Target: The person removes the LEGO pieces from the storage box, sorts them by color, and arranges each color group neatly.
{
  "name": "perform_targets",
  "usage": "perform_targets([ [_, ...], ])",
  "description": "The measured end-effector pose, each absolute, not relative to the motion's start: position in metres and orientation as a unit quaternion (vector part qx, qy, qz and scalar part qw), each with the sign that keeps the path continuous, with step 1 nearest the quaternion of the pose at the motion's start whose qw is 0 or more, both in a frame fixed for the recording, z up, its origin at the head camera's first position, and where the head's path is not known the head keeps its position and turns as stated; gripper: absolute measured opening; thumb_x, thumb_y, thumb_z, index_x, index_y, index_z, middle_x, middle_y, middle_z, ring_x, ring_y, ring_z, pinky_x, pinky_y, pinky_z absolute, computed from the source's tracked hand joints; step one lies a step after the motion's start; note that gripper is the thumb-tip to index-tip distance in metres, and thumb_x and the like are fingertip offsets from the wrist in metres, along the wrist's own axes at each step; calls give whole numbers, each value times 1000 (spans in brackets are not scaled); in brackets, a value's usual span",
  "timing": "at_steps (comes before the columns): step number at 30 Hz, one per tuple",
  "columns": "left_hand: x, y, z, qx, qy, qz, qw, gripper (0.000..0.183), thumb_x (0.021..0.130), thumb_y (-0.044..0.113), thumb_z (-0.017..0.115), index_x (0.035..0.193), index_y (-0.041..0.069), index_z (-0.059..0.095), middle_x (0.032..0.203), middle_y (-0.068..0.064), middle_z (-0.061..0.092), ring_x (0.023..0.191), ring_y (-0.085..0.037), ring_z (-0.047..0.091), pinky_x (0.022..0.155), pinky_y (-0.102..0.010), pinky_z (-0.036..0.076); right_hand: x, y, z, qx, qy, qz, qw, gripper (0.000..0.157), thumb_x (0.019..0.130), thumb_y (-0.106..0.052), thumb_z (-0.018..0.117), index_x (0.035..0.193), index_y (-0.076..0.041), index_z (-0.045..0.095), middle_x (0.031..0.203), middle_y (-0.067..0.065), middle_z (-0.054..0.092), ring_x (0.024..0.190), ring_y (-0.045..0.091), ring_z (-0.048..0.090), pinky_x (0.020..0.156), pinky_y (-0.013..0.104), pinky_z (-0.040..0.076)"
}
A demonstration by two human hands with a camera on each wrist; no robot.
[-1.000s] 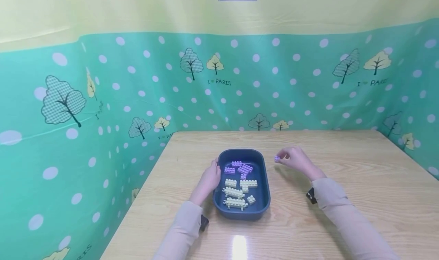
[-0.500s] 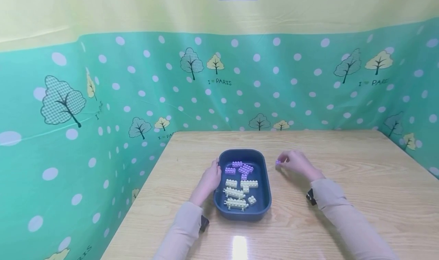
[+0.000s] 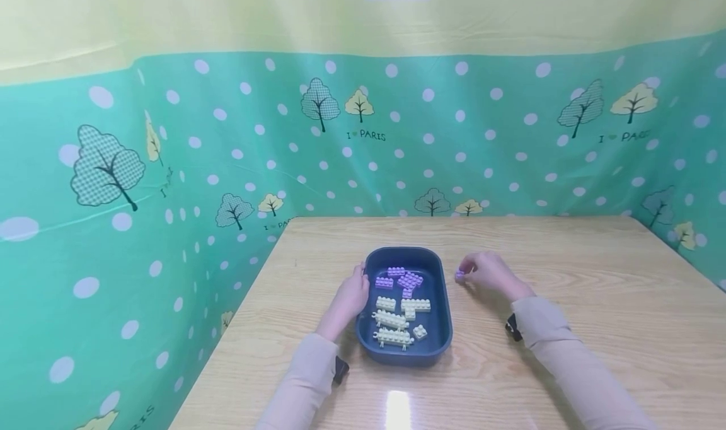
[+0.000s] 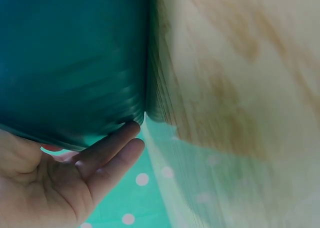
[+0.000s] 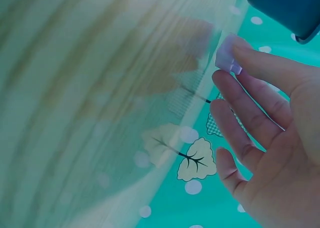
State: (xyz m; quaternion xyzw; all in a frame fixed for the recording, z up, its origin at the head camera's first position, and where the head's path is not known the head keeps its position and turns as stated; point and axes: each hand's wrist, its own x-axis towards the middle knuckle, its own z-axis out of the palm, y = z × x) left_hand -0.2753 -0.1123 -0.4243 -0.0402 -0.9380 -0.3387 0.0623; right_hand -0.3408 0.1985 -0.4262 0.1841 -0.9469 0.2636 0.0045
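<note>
A dark blue tray [image 3: 447,316] stands on the table, with purple building bricks [image 3: 411,280] towards its far end and cream building bricks [image 3: 392,337] nearer the front. My left hand [image 3: 348,296] holds the tray's left side; in the left wrist view its fingers [image 4: 112,170] lie against the outer wall while the thumb is mostly hidden. To the right of the tray, my right hand [image 3: 489,271] pinches a small purple building brick [image 5: 227,53] between thumb and index finger, low over the tabletop. The other right fingers are loosely bent in the right wrist view.
The wooden table [image 3: 578,304] reaches back to a green patterned curtain [image 3: 397,152], which also hangs along the left and right sides. Black bands [image 3: 513,327] sit at both wrists below the sleeves.
My right hand has come down and slightly nearer with the purple building brick, towards the tabletop. The left hand keeps its hold on the tray. The head view has shifted slightly.
</note>
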Motion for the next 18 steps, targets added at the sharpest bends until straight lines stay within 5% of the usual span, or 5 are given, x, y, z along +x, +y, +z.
perform_targets([
  [18,-275,-113,-424,-47,-938,-338,61,44,100,15,35,139,-5,34,111,-33,60,100,-42,62,85,-51,53,-343,193,-427,200,-949,242,0,13,80,-19,72,86,-9,68,80,1,66,73,14,56,68,32,47],
])
